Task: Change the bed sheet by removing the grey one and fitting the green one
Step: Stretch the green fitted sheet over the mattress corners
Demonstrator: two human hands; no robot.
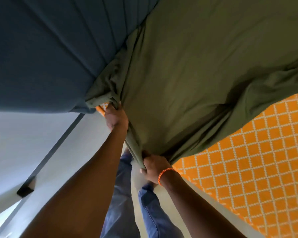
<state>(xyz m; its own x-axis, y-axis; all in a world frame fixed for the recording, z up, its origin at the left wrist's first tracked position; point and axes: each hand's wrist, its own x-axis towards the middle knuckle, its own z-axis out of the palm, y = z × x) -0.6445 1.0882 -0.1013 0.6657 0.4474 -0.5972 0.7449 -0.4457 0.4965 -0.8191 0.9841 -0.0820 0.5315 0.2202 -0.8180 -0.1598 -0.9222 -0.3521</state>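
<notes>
Fingers (145, 166) of the right hand (155, 169) are curled tight around a bunched edge of the olive green cotton bed sheet (196, 74), low in the middle of the frame. The left hand (116, 117) sits higher, arm stretched out straight, its fingers clamped on the same edge by the mattress corner. The sheet spreads across the upper right, over the orange mattress with white lattice pattern (248, 160). A thin orange cord bracelet (163, 175) wraps the right wrist. A dark blue padded headboard (50, 48) fills the upper left.
</notes>
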